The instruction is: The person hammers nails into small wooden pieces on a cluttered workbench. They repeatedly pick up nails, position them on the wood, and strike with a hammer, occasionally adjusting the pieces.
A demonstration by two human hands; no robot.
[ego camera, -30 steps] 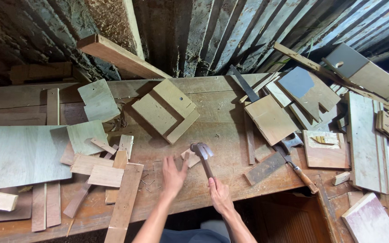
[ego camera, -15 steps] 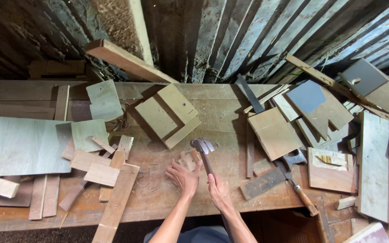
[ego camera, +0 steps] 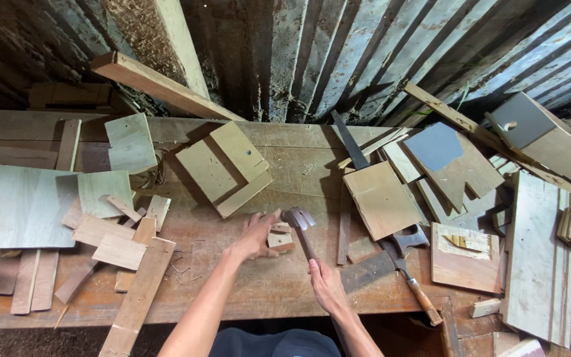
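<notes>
1. My right hand (ego camera: 325, 285) is wrapped around the handle of a hammer (ego camera: 301, 228); its metal head is raised just above the bench (ego camera: 259, 291), close to the small wood block (ego camera: 280, 239).
2. My left hand (ego camera: 256, 235) lies with the fingers spread, its fingertips touching that small wood block, which sits near the middle of the bench.
3. Just behind the block lies a box-like piece of joined boards (ego camera: 226, 168), tilted at an angle.
4. To my right, a square board (ego camera: 381, 198) lies flat, with a saw (ego camera: 391, 264) beside it, its wooden handle pointing toward the bench edge.
5. Further right is a heap of boards and panels, one with a blue-grey face (ego camera: 434, 145).
6. To my left, loose offcuts (ego camera: 117, 248) pile over one another, next to a large pale panel (ego camera: 11, 205).
7. A long plank (ego camera: 160, 86) leans against the corrugated wall (ego camera: 338, 53) behind the bench.
</notes>
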